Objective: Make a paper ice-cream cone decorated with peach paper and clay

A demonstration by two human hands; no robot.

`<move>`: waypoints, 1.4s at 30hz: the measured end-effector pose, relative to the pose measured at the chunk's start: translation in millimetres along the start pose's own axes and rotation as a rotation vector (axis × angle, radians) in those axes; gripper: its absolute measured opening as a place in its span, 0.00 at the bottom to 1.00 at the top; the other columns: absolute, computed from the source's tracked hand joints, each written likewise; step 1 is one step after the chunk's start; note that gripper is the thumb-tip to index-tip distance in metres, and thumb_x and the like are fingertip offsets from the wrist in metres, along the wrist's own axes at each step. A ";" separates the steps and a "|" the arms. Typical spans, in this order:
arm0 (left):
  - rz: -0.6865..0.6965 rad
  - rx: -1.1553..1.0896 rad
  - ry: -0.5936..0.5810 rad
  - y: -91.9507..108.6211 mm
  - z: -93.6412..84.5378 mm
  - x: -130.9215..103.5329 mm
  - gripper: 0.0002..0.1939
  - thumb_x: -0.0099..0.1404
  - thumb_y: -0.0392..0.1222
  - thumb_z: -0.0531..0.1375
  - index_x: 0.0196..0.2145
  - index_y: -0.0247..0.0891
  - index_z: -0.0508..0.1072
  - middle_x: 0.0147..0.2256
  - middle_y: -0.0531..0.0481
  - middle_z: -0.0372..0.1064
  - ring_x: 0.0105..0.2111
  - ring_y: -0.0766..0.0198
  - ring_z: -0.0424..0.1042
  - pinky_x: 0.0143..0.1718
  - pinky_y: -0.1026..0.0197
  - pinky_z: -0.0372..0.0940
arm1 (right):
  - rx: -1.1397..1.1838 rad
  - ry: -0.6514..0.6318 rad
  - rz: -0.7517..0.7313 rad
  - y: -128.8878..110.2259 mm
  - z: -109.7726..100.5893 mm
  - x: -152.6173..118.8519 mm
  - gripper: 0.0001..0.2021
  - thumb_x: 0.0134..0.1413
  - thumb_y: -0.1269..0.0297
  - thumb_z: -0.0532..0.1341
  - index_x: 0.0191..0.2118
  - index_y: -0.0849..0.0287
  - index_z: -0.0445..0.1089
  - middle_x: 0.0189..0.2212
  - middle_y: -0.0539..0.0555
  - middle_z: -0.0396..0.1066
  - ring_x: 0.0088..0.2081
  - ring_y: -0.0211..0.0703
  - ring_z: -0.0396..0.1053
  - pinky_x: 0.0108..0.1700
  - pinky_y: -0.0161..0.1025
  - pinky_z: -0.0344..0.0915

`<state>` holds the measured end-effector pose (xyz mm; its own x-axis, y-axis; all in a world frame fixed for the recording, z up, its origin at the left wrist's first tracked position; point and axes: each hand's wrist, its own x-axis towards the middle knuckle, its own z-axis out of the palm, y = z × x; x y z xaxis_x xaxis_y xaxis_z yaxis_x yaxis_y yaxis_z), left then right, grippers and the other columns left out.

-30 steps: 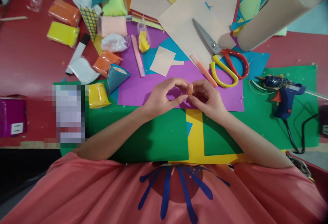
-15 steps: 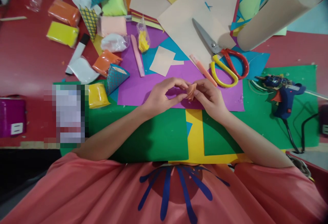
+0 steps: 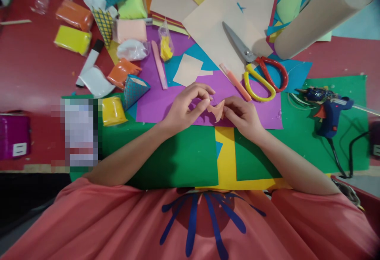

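Note:
A small, curved orange paper piece (image 3: 217,111) with pointed ends is stretched between my two hands, above the purple sheet (image 3: 157,107). My left hand (image 3: 190,105) pinches its left end between thumb and fingers. On the other side, my right hand (image 3: 242,113) pinches the right end, its fingers curled. Beyond my hands lie a pale paper square (image 3: 188,69), a salmon-coloured marker (image 3: 236,81) and large scissors (image 3: 249,56) with one red and one yellow handle.
At right, a blue glue gun (image 3: 331,113) with its cord lies on a green sheet (image 3: 353,141). A thick cardboard roll (image 3: 317,18) is at upper right. Clay packs, including a yellow one (image 3: 114,110), and a patterned paper cone (image 3: 135,90) sit at left.
The orange piece looks more opened out and sits slightly lower between my hands. My left hand has shifted a little left, with its upper fingers raised; my right hand has barely moved.

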<state>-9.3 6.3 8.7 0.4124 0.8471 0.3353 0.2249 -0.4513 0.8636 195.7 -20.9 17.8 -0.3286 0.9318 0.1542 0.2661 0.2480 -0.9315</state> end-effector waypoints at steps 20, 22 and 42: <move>0.033 0.138 0.104 2.3 1.0 -1.8 0.15 0.76 0.55 0.49 0.43 0.43 0.67 0.47 0.49 0.72 0.50 0.65 0.72 0.50 0.56 0.71 | -0.059 0.014 -0.110 -2.9 -0.5 -1.2 0.08 0.66 0.64 0.58 0.37 0.57 0.73 0.32 0.52 0.77 0.33 0.39 0.74 0.37 0.37 0.70; 0.128 0.212 0.225 3.2 -1.3 -2.3 0.12 0.75 0.54 0.52 0.43 0.45 0.67 0.48 0.51 0.71 0.51 0.66 0.71 0.51 0.56 0.72 | -0.080 0.063 -0.095 -3.5 -0.4 -1.8 0.07 0.64 0.67 0.58 0.36 0.58 0.72 0.31 0.52 0.76 0.33 0.38 0.73 0.36 0.36 0.69; 0.232 0.155 -0.104 7.1 -5.3 0.7 0.14 0.75 0.45 0.52 0.38 0.42 0.76 0.36 0.50 0.80 0.37 0.65 0.78 0.42 0.60 0.69 | -0.398 0.137 -0.447 8.6 -3.4 -4.1 0.10 0.64 0.74 0.57 0.43 0.54 0.73 0.37 0.55 0.78 0.40 0.44 0.77 0.41 0.42 0.75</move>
<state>-12.0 5.1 17.1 0.5549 0.6866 0.4698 0.2427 -0.6737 0.6980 202.4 -21.7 10.3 -0.3741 0.7341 0.5667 0.4562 0.6777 -0.5766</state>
